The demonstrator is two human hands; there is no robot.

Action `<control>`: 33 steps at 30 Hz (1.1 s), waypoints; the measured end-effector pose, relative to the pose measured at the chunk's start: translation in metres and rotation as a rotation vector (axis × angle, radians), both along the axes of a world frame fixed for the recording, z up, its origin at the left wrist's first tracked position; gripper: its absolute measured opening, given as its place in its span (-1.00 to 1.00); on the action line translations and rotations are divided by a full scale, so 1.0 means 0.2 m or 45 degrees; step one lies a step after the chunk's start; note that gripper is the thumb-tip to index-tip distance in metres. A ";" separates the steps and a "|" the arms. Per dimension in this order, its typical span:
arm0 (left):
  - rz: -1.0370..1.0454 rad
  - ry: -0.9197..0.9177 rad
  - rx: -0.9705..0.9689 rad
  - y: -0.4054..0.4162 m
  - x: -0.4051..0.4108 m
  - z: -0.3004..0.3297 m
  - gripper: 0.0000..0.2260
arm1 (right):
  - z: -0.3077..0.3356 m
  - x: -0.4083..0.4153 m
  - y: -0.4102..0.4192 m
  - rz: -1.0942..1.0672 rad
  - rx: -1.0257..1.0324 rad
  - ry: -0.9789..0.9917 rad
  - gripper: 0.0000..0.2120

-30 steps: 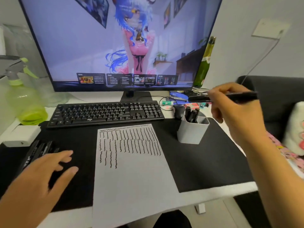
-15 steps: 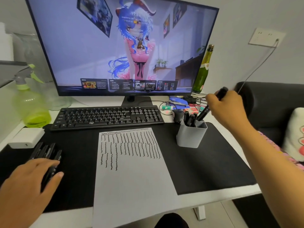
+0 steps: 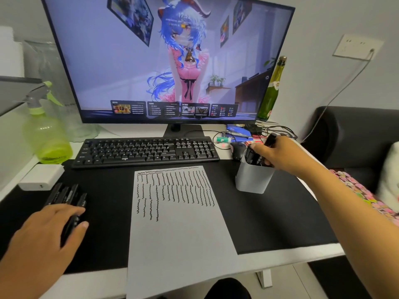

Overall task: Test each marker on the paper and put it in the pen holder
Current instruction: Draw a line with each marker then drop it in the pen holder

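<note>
A white sheet of paper (image 3: 179,229) with rows of black wavy test lines lies on the black desk mat (image 3: 269,223). To its right stands a grey pen holder (image 3: 252,180) with several black markers inside. My right hand (image 3: 278,156) is at the holder's rim, gripping a black marker (image 3: 271,140) whose lower end is down in the holder. At the mat's left lies a row of black markers (image 3: 64,194). My left hand (image 3: 47,240) rests on the nearest one, fingers curled over a marker (image 3: 72,223).
A black keyboard (image 3: 146,151) and a large monitor (image 3: 168,61) stand behind the paper. A green spray bottle (image 3: 46,134) is at far left, a green glass bottle (image 3: 271,89) at back right. A mouse (image 3: 237,151), cables and small items lie behind the holder. A white box (image 3: 41,178) sits by the mat.
My right hand has come down from above the holder, turned the marker upright and lowered it into the holder. My left hand has slid onto the markers at the left and closed over one.
</note>
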State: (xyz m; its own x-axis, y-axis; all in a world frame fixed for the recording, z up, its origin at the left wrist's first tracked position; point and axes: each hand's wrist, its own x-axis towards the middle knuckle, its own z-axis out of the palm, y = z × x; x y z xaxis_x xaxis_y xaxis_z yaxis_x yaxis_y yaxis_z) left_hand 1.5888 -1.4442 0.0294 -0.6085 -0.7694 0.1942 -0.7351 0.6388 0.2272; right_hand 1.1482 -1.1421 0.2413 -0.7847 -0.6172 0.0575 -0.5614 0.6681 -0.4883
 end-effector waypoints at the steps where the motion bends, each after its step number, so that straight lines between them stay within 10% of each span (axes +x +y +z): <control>1: 0.006 0.009 -0.018 0.02 -0.01 0.02 -0.59 | 0.00 0.00 0.00 0.018 0.033 0.024 -0.57; 12: 0.065 0.016 -0.144 0.17 -0.06 0.16 -0.55 | -0.08 0.06 0.00 0.061 0.015 0.563 -0.55; 26: 0.105 0.002 -0.183 0.24 -0.07 0.22 -0.62 | -0.01 0.00 0.00 0.268 -0.006 0.170 -0.61; 33: 0.125 0.002 -0.151 0.23 -0.05 0.24 -0.64 | -0.10 0.08 0.02 0.297 0.049 0.594 -0.66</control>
